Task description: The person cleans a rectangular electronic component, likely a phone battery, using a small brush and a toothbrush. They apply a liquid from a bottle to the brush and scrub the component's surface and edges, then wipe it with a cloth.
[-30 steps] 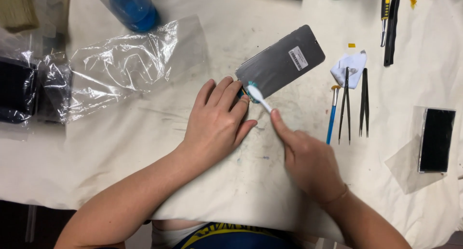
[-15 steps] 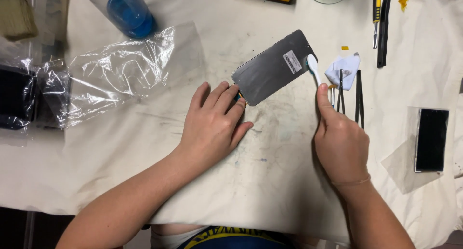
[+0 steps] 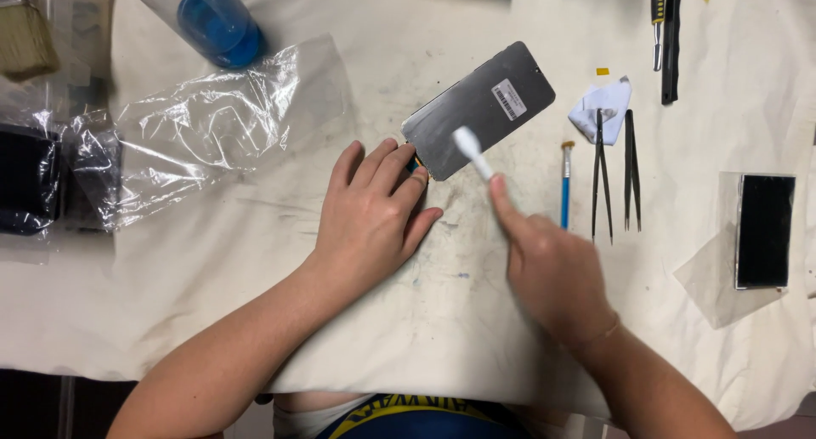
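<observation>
The left hand point(image 3: 370, 214) presses flat on the grey panel's point(image 3: 480, 107) near-left corner while the right hand point(image 3: 548, 269) grips a white brush point(image 3: 472, 152) over it.

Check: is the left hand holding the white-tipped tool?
No, the right hand holds the white-tipped tool; the left hand presses flat on the grey panel corner.
</observation>
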